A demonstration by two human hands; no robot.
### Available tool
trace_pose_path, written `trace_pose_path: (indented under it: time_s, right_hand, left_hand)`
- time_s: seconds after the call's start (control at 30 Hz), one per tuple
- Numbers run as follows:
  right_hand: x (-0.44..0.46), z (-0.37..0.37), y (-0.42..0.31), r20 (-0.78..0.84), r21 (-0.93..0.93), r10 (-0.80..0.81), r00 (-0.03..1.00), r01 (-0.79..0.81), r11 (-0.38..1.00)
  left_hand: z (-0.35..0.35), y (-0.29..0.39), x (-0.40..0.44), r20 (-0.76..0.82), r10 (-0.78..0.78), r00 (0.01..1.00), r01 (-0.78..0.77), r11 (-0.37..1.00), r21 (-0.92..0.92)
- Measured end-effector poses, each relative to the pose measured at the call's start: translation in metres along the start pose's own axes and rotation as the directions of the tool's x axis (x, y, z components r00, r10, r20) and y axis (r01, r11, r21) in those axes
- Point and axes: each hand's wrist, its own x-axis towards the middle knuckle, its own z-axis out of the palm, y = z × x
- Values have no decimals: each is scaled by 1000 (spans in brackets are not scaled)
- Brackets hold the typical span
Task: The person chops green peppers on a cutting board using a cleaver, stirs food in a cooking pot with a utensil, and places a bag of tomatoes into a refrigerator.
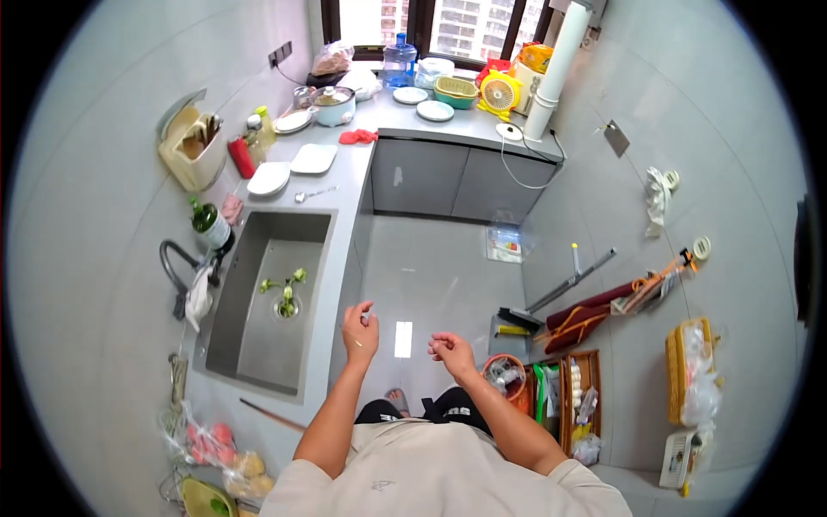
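My left hand point(360, 334) hangs in the air just right of the counter's front edge, fingers loosely bent and apart, holding nothing I can see. To its right, my right hand point(450, 351) is also in the air above the floor, loosely curled, with nothing visible in it. The two hands do not touch. Nearest on the left is the grey sink point(320, 258), with green vegetable scraps point(287, 302) around its drain. A long thin dark-tipped stick-like thing point(271, 414) lies on the counter, partly hidden by my left arm.
A faucet point(177, 267) and green bottle point(209, 222) stand beside the sink. White plates point(313, 158), a spoon point(316, 194) and a lidded pot point(333, 107) are on the counter. A yellow fan point(500, 93) stands at the back. A broom point(560, 289) and red bin point(505, 376) are right.
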Motion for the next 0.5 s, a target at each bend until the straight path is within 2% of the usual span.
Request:
trace_pose_path:
  time_s: [0.07,0.2,0.37,0.43,0.47,0.5]
  right_hand:
    - [53,0,-32,11,22,3,1000,-4,1000]
    - [182,-3,-61,16,44,35,999,-36,998]
    - [347,-4,-125,100,51,45,994,-51,997]
    - [405,-3,-164,95,-1,117,989,-117,993]
    - [439,0,-186,113,-12,118,987,-117,993]
    - [479,3,-197,174,-39,45,984,-39,998]
  left_hand:
    - [26,13,66,-2,21,1000,-21,998,-57]
    - [77,-1,180,-25,56,998,-57,998,-33]
    - [147,-30,318,-98,-8,995,10,1000,18]
    - [169,-29,371,-126,-17,992,23,999,49]
    - [179,-28,401,-149,-10,989,17,999,45]
    - [188,-24,434,-169,-17,985,26,999,47]
